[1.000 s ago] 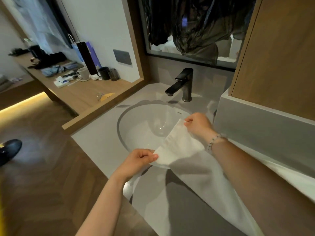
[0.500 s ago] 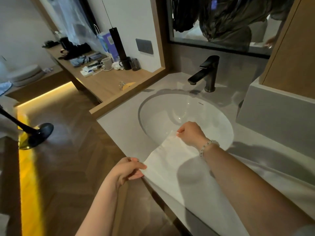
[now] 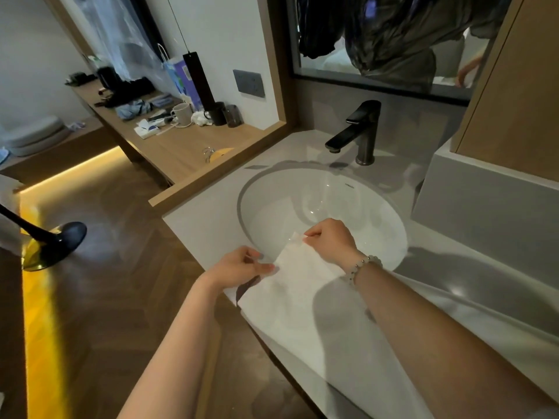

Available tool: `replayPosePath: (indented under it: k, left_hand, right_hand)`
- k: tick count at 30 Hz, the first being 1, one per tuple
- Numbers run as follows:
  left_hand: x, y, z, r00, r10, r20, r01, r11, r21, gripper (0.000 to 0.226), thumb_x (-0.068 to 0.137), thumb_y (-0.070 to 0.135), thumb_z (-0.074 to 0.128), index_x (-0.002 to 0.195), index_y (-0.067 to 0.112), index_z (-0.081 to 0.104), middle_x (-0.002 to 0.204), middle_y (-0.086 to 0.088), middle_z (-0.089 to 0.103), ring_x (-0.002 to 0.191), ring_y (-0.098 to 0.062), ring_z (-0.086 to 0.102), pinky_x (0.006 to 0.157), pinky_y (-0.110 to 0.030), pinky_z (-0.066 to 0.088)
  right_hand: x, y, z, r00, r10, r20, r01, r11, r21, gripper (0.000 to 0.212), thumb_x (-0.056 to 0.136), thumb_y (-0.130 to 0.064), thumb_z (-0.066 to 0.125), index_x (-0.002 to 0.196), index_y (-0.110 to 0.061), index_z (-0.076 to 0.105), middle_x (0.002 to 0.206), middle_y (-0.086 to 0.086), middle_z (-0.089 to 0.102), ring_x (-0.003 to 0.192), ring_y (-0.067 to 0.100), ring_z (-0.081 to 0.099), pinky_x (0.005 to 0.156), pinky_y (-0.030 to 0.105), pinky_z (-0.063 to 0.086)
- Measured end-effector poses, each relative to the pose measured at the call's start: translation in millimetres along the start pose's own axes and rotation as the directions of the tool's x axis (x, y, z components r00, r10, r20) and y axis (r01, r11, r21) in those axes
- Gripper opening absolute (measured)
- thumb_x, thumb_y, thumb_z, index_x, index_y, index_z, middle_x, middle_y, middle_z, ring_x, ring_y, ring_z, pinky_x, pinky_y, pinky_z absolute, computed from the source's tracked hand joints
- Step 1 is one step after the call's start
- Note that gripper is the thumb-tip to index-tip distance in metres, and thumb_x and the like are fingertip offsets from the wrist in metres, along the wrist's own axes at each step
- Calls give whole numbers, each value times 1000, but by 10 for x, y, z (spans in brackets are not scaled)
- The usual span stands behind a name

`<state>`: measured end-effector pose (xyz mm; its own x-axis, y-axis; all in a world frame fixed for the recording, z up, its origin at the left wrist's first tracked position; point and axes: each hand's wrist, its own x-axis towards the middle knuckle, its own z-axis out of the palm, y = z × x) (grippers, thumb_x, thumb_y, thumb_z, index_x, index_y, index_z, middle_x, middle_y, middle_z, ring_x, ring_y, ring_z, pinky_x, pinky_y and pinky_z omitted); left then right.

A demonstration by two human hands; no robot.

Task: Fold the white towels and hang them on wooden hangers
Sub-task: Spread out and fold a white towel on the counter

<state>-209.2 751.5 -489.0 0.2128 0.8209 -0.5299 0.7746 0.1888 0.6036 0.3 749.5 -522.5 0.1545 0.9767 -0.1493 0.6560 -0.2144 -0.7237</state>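
A white towel [image 3: 305, 300] lies stretched along the grey vanity counter [image 3: 205, 225], its far end lifted at the front rim of the oval sink [image 3: 326, 204]. My left hand [image 3: 242, 269] pinches the near left corner of that end. My right hand [image 3: 331, 241], with a bead bracelet on the wrist, pinches the far corner just over the basin. The two corners are close together. The rest of the towel runs back under my right forearm toward the lower right. A wooden hanger [image 3: 219, 152] with a metal hook lies on the wooden desk [image 3: 181, 152] to the left.
A black faucet [image 3: 357, 131] stands behind the sink, under a mirror [image 3: 384, 40]. A grey ledge [image 3: 484, 201] and wooden cabinet [image 3: 520, 86] rise at the right. Mugs [image 3: 183, 114], a bag and clutter sit at the desk's far end. A black lamp base [image 3: 57, 241] rests on the wood floor.
Both hands have drawn the towel's end back from over the basin toward the counter's front edge, and the two held corners have come closer together. The view has swung left.
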Motion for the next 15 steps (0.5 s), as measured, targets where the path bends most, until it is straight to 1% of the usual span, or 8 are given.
replayPosePath:
  k: [1,2,3,5,7,9,12,15]
  left_hand:
    - [49,133,62,996,43,-73,-45,999,-24,47,87,44,62,123,20,43,99,6,58,89,-12,56,83,-22,41]
    - [108,244,156,989,87,-117,-96,993,-69,44,89,45,58,123,21,43,99,5,56,88,-12,55,81,-20,40]
    - [160,343,257,981,138,-140,-155,981,-115,35,91,43,55,117,20,47,89,5,55,77,-9,54,72,-18,40]
    - [277,467,455,958,216,-191,-252,949,-191,22,93,35,57,83,16,53,60,5,46,46,-2,43,49,-14,34]
    - [399,482,571,942,220,-255,-275,938,-210,37,92,27,59,60,15,45,47,8,39,39,-4,37,40,-15,30]
    - [493,449,628,932,169,-321,-237,953,-189,42,92,23,60,55,17,42,46,6,39,46,-11,38,45,-21,33]
    - [575,395,694,927,114,-357,-192,962,-194,42,91,23,61,53,17,42,50,3,43,56,-19,43,58,-27,34]
    - [592,382,746,915,112,-389,-183,972,-149,38,91,24,59,57,17,44,55,3,47,64,-20,48,60,-26,33]
  right_hand:
    - [-13,-8,-24,1000,-10,-2,10,999,46,20,90,-22,61,103,-15,74,106,-2,71,98,18,64,80,24,48]
    - [-35,-24,-47,1000,-16,-2,16,997,79,20,90,-23,63,103,-14,74,108,0,71,99,18,64,83,25,49]
    - [-52,-39,-61,1000,-24,0,24,994,104,20,89,-24,64,102,-12,74,106,2,72,99,20,64,85,27,50]
    - [-93,-62,-84,999,-41,-1,41,990,132,23,86,-27,68,96,-8,75,99,10,72,93,25,65,85,34,52]
    - [-158,-55,-134,999,-36,3,36,994,105,20,86,-24,67,98,-10,73,97,7,72,88,21,63,84,31,52]
    - [-241,-8,-207,1000,-30,-8,30,999,-44,24,83,-20,66,107,-16,67,102,-1,65,93,14,59,83,26,48]
    - [-417,83,-359,997,72,19,-59,923,-380,35,79,-18,65,112,-16,56,112,0,55,103,20,56,74,23,40]
    - [-595,141,-463,971,234,39,-191,868,-458,26,74,-17,64,100,-14,64,99,1,61,82,19,57,65,22,43]
